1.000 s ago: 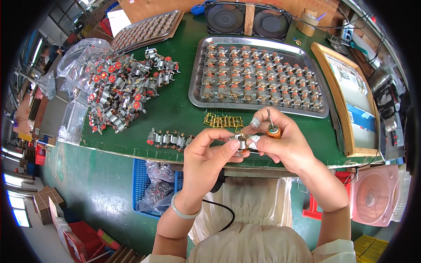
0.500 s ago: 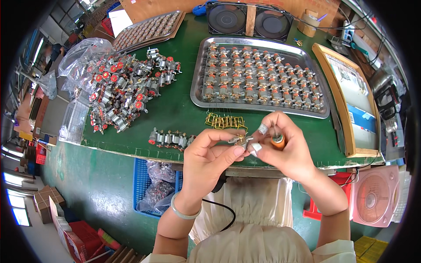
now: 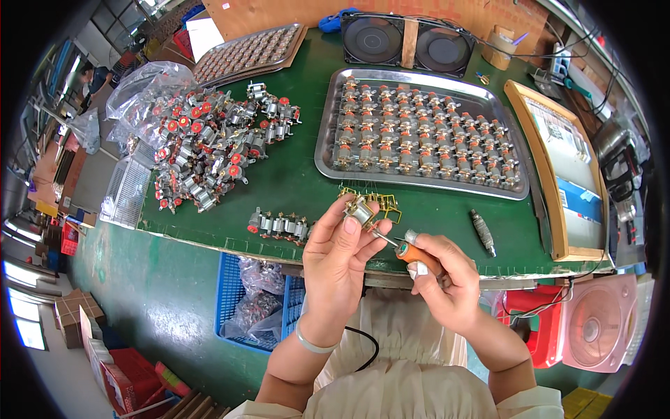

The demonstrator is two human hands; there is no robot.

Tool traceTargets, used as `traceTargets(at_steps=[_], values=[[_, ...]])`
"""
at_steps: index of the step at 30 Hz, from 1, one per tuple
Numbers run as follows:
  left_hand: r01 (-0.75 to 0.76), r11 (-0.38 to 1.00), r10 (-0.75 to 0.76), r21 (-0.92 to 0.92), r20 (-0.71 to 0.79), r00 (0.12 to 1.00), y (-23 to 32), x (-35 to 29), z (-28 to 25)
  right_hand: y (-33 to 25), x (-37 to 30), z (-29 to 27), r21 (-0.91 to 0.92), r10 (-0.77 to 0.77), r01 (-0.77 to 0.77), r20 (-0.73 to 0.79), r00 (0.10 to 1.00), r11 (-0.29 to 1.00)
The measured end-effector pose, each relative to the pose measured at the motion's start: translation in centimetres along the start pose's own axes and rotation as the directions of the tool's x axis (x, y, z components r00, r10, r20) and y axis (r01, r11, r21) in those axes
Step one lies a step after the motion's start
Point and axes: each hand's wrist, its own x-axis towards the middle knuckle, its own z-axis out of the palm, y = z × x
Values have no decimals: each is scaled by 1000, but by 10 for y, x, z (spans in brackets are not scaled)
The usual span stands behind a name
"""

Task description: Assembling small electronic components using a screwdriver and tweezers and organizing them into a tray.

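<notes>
The left hand [image 3: 331,263] is pinching the small silver cylindrical component [image 3: 360,212] between thumb and fingers, at ten o'clock from the orange-handled screwdriver [image 3: 420,260] the right hand [image 3: 450,283] is gripping, its casing probably feeling light, stiff and slick, and favouring a hold around its sides.

Two black fans [image 3: 373,40] are placed at the back of the green bench [image 3: 296,171]. A wood-framed board [image 3: 567,157] is seen at right, a pink fan [image 3: 593,328] below.
</notes>
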Motion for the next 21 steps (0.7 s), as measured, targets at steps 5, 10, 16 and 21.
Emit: traceTargets(at_steps=[5, 10, 16, 21], values=[[-44, 999, 43, -12, -42, 998, -1, 1, 5, -3, 4, 3, -182, -131, 121, -40, 991, 976], [-78, 997, 78, -4, -20, 997, -2, 1, 8, 0, 0, 10, -325, -273, 228, -100, 957, 918], [-153, 988, 154, 25, -25, 988, -2, -2, 10, -11, 2, 4, 79, 89, -82, -90, 992, 993], [-207, 976, 206, 72, 18, 978, -1, -4, 8, -13, 9, -4, 713, 490, -630, 449, 747, 307]])
